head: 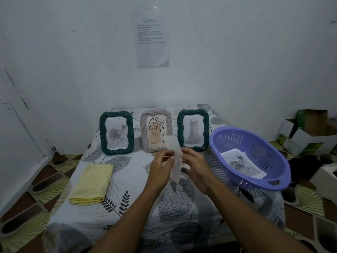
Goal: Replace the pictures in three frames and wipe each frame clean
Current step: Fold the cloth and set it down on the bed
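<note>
Three frames stand at the back of the table: a dark green frame (116,132) with a rose picture at the left, a beige frame (156,130) with a leaf drawing in the middle, and a dark green frame (193,130) with a cat picture at the right. In front of the middle frame, my left hand (162,164) and my right hand (194,166) both pinch a thin white tissue (175,154) held above the table. A folded yellow cloth (93,183) lies at the left.
A purple plastic basket (249,156) sits at the table's right edge with printed pictures (243,165) inside. The table carries a leaf-patterned cover (127,207). Cardboard boxes (308,136) stand on the floor at the right. A printed sheet (152,39) hangs on the wall.
</note>
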The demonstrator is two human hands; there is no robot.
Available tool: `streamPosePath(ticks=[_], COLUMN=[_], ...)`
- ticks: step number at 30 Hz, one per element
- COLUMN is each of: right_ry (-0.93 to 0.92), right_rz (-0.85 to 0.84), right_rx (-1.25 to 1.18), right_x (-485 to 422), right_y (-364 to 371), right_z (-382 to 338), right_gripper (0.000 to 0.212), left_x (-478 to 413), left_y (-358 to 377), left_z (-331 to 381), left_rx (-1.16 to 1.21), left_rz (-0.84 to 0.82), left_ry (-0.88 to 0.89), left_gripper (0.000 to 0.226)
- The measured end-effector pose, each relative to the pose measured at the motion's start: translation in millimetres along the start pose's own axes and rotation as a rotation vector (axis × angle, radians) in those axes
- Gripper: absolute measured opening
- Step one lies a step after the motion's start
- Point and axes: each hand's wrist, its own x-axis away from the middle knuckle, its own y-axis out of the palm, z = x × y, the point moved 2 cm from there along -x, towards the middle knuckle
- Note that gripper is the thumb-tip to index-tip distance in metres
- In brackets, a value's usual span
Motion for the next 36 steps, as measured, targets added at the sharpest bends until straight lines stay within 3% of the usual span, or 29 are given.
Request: streamPosePath(ticks=[3,5,9,12,20,31,36], right_ry=[0.053,0.063,-0.043,-0.057,-0.122,-0.082,-0.200], right_rz=[-0.065,-0.028,0.143,0.242,0.227,0.253,0.331], right_rx=[-0.022,0.019,0.183,0.197,0.242,0.389,0.529], right_x=[1,0,-4,-8,2,2,-2], right_y=[-3,-4,-8,-14,-15,-20,-37], right_z=[0,2,3,2,3,12,-22], right_gripper=[0.050,0.055,0.022,0.031,0.040,0.030,0.019], left_x=[2,-1,-6,-6,-4,-8,-22], left_y=[3,1,-3,-5,6,21,35], left_z=[2,1,4,9,-2,-24,-1], left_rx=[0.070,0.000,-0.018,0.087,0.164,-0.027,0.083], left_rz=[-0.010,0.056,0.129,0.068,0.005,0.001,-0.049], left_ry=[-0.009,-0.016,-0.034,-0.033,-0.071,-0.078,-0.090], left_gripper=[0.018,0.019,0.022,0.024,0.028,0.024,0.022])
